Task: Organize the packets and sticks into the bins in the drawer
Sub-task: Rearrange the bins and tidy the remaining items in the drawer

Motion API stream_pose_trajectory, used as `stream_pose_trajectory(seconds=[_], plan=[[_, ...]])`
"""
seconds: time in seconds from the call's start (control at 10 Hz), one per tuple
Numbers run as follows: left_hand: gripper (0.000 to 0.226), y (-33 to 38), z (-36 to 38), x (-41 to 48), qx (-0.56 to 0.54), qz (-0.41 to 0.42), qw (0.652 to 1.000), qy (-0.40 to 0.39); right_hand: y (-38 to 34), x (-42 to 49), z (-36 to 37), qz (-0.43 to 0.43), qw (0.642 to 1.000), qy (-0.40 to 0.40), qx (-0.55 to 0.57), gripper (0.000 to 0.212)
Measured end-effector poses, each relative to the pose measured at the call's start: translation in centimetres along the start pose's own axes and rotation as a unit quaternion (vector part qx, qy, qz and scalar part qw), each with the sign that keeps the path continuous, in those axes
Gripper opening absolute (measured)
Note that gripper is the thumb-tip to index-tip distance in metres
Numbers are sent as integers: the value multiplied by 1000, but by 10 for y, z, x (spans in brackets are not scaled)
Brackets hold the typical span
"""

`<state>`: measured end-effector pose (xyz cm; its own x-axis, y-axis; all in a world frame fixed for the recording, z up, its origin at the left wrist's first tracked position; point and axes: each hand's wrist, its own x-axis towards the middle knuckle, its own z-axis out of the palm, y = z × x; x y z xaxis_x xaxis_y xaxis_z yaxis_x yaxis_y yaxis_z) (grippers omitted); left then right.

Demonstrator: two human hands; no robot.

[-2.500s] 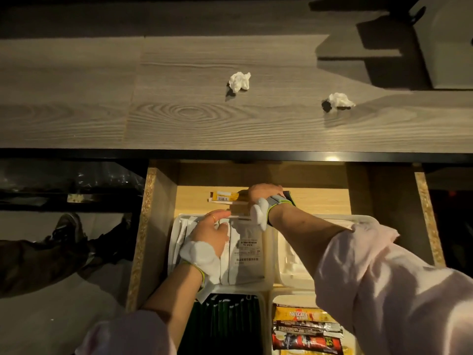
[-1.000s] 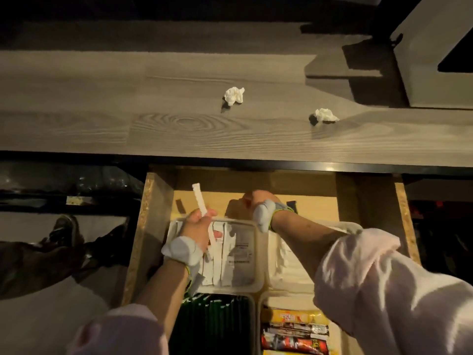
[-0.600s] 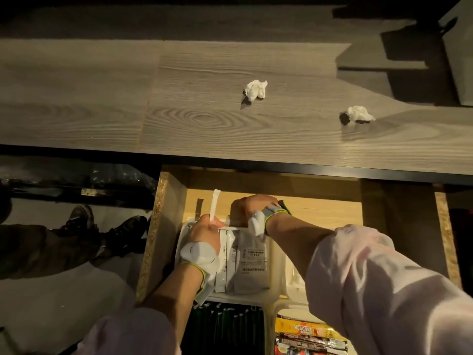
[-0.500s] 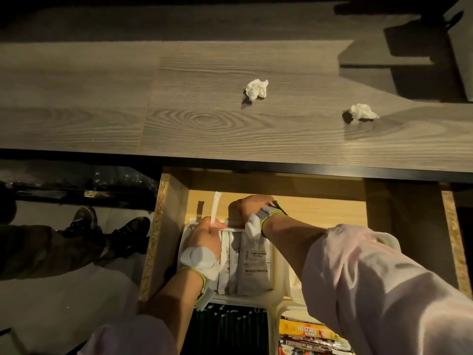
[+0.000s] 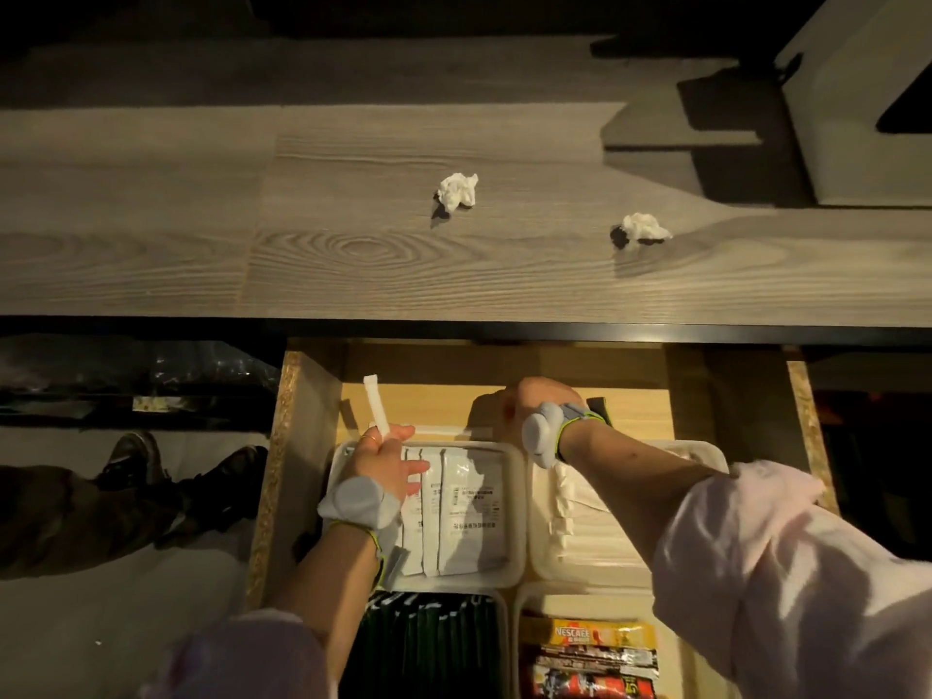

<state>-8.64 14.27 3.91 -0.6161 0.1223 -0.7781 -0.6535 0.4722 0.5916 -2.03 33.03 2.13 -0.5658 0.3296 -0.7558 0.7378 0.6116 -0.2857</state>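
Head: slim white stick (image 5: 375, 407), upright

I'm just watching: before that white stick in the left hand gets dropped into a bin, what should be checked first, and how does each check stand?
1. White stick gripped firmly by left hand: ok.
2. Matching bin found: ok, likely the bin of white sticks on the right.
3. Path there clear: not ok, the right forearm crosses above that bin.
4. Right hand out of the way: not ok, it reaches toward the drawer's back.
5. What the right hand holds: cannot tell.
6. Room left in that bin: cannot tell.
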Motion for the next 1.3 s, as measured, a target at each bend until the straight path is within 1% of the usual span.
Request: stream_pose_trajectory(seconds=[0.1, 0.2, 0.3, 0.4, 0.5, 0.6, 0.7, 0.8, 0.9, 1.0, 1.1, 1.2, 1.3], plan=[[26, 0, 6, -8, 32, -2, 999, -3, 1, -4, 1, -1, 1000, 7, -12, 19], [28, -8, 5, 1, 76, 16, 997, -4, -16, 11, 9, -49, 997, -18, -54, 23], [17, -12, 2, 7, 59, 32, 998, 9, -36, 20, 13, -120, 987, 6, -103, 22], [14, -21, 1, 9, 38, 65, 997, 31, -43, 20, 19, -152, 978, 34, -139, 22], [7, -23, 3, 9, 21, 69, 997, 24, -36, 21, 18, -107, 983, 28, -144, 25], [11, -9, 3, 5, 27, 36, 999, 18, -18, 14, 11, -65, 994, 6, -86, 28], [20, -1, 3, 3, -3, -6, 1000, -21, -2, 6, 7, -55, 998, 8, -37, 30], [24, 4, 13, -5, -65, -44, 995, -67, 11, -6, 7, -29, 998, 43, 43, 25], [41, -4, 33, -21, -177, -78, 975, -113, 17, -39, 11, -61, 986, 51, 148, 14], [44, -11, 54, -40, -212, -90, 960, -158, 25, -64, 22, -67, 987, 14, 146, 15], [28, -19, 74, -56, -273, -103, 939, -182, 39, -83, 32, -64, 982, 20, 179, 16], [26, -18, 85, -66, -247, -89, 949, -178, 44, -101, 39, -66, 973, 2, 223, 26], [11, -20, 100, -79, -83, -61, 979, -176, 56, -110, 46, -40, 991, -19, 126, 25]])
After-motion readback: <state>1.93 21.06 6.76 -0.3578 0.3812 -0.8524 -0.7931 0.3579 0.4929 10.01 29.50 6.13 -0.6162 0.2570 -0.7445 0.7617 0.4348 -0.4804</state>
